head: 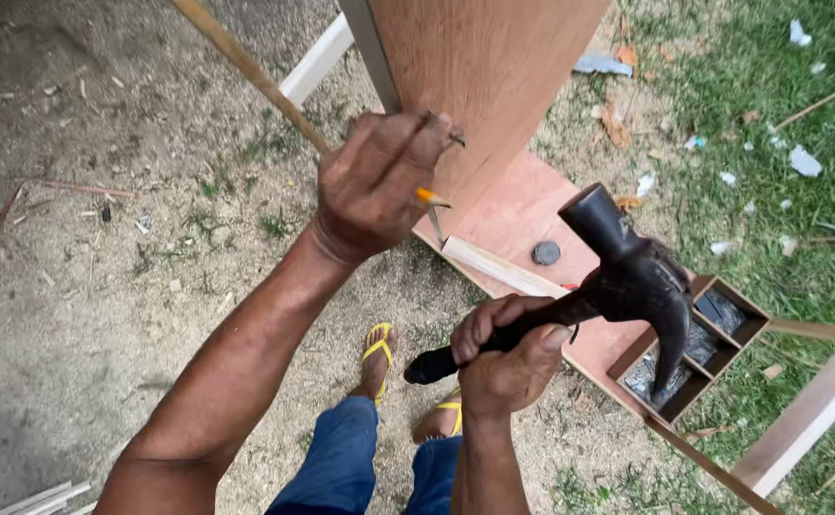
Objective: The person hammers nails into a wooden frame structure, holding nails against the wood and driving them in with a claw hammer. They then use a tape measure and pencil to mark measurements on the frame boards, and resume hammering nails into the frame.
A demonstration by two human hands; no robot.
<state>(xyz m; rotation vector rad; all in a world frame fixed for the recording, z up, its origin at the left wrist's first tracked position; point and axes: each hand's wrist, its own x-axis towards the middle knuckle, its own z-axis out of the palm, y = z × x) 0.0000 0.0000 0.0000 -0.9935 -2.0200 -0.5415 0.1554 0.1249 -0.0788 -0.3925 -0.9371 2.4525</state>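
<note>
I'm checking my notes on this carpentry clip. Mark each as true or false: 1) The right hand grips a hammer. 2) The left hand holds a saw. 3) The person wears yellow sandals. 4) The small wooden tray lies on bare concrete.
1) The right hand grips a black claw hammer: true.
2) False: the left hand pinches a nail against the upright plywood panel.
3) Yellow sandals: true.
4) False: the divided wooden tray sits at the edge of a flat plywood board, over grass.

The left arm is stretched forward, and the left hand (379, 186) is curled with fingertips pinched together. The right hand (508, 358) is closed in a tight fist, lower down.
</note>
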